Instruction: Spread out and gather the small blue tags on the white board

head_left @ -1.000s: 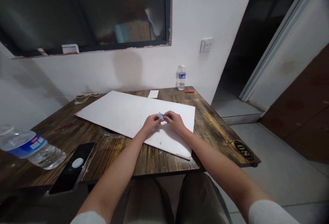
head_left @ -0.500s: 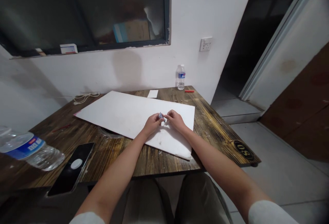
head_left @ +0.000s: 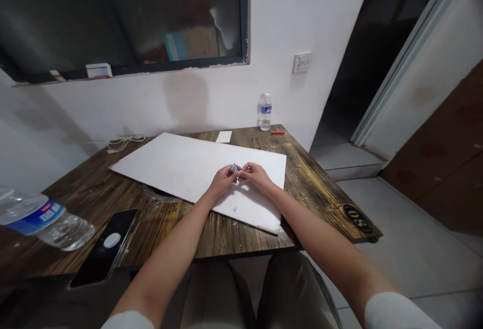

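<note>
Between my hands is a small blue-and-white folded piece [head_left: 234,168], pointed at the top; it looks like paper, but its exact kind is too small to make out. My left hand [head_left: 222,180] pinches it from the left. My right hand [head_left: 254,174] is closed too, thumb and fingertips pressed together at the piece's right edge, covering part of it. Both hands are just above the right part of a white board [head_left: 181,160], which lies slanted across the wooden table [head_left: 320,203].
A large water bottle [head_left: 41,216] lies at the left, beside a black phone [head_left: 105,248] bearing a white disc. Along the back are a white cable [head_left: 123,143], a white card [head_left: 224,137], a small bottle [head_left: 265,112] and a red stick [head_left: 277,133]. A dark round dish [head_left: 160,194] shows under the board.
The folded piece has turned between my fingers, its point now upward. My right fingertips drew slightly off its edge, then closed in on it again. Both arms stay nearly in place.
</note>
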The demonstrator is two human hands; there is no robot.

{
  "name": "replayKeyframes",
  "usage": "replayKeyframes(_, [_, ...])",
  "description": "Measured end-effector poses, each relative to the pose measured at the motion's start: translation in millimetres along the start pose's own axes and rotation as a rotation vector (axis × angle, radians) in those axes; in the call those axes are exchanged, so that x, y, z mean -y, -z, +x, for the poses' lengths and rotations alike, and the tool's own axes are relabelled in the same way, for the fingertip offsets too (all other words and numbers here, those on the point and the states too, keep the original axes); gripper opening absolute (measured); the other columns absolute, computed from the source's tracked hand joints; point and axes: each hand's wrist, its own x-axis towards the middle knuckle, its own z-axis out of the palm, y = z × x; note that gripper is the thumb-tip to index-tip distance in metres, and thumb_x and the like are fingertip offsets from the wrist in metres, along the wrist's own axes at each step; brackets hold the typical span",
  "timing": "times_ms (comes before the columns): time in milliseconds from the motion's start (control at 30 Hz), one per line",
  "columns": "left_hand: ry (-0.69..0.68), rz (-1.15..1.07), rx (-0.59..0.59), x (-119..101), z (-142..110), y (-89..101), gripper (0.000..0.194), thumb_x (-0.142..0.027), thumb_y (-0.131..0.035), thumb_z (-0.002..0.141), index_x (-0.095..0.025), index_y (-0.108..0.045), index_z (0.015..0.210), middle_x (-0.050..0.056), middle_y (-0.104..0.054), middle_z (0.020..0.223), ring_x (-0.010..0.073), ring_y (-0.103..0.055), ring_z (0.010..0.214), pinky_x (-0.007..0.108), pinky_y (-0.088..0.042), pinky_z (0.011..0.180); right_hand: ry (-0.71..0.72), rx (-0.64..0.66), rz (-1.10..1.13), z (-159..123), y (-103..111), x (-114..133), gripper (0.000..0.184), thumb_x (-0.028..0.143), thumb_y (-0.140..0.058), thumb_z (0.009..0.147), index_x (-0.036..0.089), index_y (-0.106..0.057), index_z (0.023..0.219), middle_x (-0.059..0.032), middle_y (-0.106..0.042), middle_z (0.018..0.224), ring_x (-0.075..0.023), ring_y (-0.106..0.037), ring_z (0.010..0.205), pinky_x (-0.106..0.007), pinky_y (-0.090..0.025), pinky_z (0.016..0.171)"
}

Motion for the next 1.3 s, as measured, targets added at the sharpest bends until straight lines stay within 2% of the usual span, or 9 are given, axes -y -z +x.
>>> replayKeyframes(100, [0.009, 0.020, -0.009, 2.5, 0.0, 0.4, 0.037, -0.051, -0.066, 0.080, -0.016, -0.066, 0.092, -0.001, -0.057, 0.068, 0.0129, -0.051, 0.064, 0.025, -0.041, 0.064, 0.079, -0.053, -0.165, 2.6, 3.2, 1.0, 0.035, 0.044, -0.077, 0.066, 0.020, -0.054, 0.074, 0.0000, -0.065, 0.065, -0.0156, -0.061, 0.061, -0.030, -0.050, 0.063])
replayKeyframes(200, [0.087, -0.045, -0.003, 5.3, 0.1, 0.1, 0.045, -0.057, -0.068, 0.076, -0.016, -0.064, 0.091, -0.003, -0.052, 0.064, 0.0116, -0.046, 0.060, 0.024, -0.037, 0.059, 0.293, -0.100, -0.418, 3.2, 8.1, 7.9, 0.028, 0.037, -0.075, 0.071, 0.020, -0.062, 0.089, -0.0036, -0.068, 0.087, -0.0164, -0.059, 0.072, -0.032, -0.050, 0.068])
replayKeyframes(367, [0.208, -0.300, 0.054, 3.6, -2.5, -0.3, 0.057, -0.066, -0.068, 0.072, -0.014, -0.060, 0.094, -0.001, -0.052, 0.068, 0.0107, -0.046, 0.059, 0.023, -0.034, 0.056, 0.623, 0.068, -0.599, 1.8, 11.1, 17.7, 0.022, 0.033, -0.061, 0.088, 0.024, -0.066, 0.108, -0.0084, -0.066, 0.107, -0.0212, -0.060, 0.098, -0.038, -0.050, 0.087])
replayKeyframes(467, [0.201, -0.411, 0.103, 2.3, -4.1, -0.2, 0.055, -0.067, -0.067, 0.072, -0.015, -0.058, 0.086, -0.001, -0.050, 0.068, 0.0103, -0.046, 0.060, 0.023, -0.036, 0.058, 0.714, 0.118, -0.660, 0.9, 11.1, 18.0, 0.028, 0.039, -0.065, 0.087, 0.025, -0.067, 0.111, -0.0107, -0.065, 0.116, -0.0243, -0.058, 0.111, -0.044, -0.045, 0.098])
replayKeyframes(667, [0.209, -0.409, 0.112, 1.1, -6.7, -1.1, 0.046, -0.058, -0.068, 0.077, -0.015, -0.064, 0.092, 0.002, -0.058, 0.076, 0.0122, -0.052, 0.068, 0.024, -0.041, 0.066, 0.656, 0.161, -0.676, -4.1, 10.0, 21.3, 0.022, 0.041, -0.068, 0.084, 0.026, -0.069, 0.100, -0.0102, -0.065, 0.123, -0.0244, -0.060, 0.111, -0.044, -0.046, 0.097])
replayKeyframes(900, [0.169, -0.335, 0.103, -5.4, -7.2, -3.1, 0.045, -0.054, -0.066, 0.080, -0.015, -0.070, 0.102, 0.013, -0.069, 0.106, 0.0227, -0.062, 0.100, 0.032, -0.045, 0.087, 0.618, 0.074, -0.805, -4.4, 9.4, 21.5, 0.021, 0.035, -0.075, 0.079, 0.026, -0.072, 0.098, -0.0095, -0.069, 0.116, -0.0268, -0.059, 0.108, -0.045, -0.043, 0.096])
replayKeyframes(1033, [0.155, -0.371, 0.083, -3.9, -5.6, -4.2, 0.044, -0.052, -0.068, 0.079, -0.014, -0.071, 0.100, 0.013, -0.070, 0.103, 0.0217, -0.064, 0.096, 0.032, -0.046, 0.087, 0.622, 0.026, -0.829, -3.8, 11.2, 18.9, 0.020, 0.036, -0.073, 0.080, 0.026, -0.072, 0.098, -0.0100, -0.066, 0.120, -0.0271, -0.057, 0.111, -0.045, -0.042, 0.097])
replayKeyframes(1167, [0.171, -0.304, 0.019, -2.6, -4.4, -3.9, 0.046, -0.055, -0.070, 0.076, -0.012, -0.071, 0.092, 0.009, -0.071, 0.088, 0.0176, -0.065, 0.080, 0.029, -0.047, 0.078, 0.637, 0.062, -0.701, -3.8, 11.5, 19.0, 0.026, 0.043, -0.073, 0.079, 0.025, -0.069, 0.097, -0.0101, -0.065, 0.118, -0.0253, -0.058, 0.110, -0.042, -0.043, 0.096])
replayKeyframes(1300, [0.214, -0.185, 0.007, -5.5, -4.3, -3.8, 0.049, -0.057, -0.072, 0.073, -0.010, -0.073, 0.087, 0.011, -0.072, 0.077, 0.0197, -0.065, 0.073, 0.031, -0.048, 0.073, 0.510, -0.014, -0.552, -4.2, 9.0, 18.5, 0.035, 0.044, -0.073, 0.076, 0.024, -0.064, 0.104, -0.0064, -0.065, 0.105, -0.0195, -0.063, 0.088, -0.034, -0.049, 0.079])
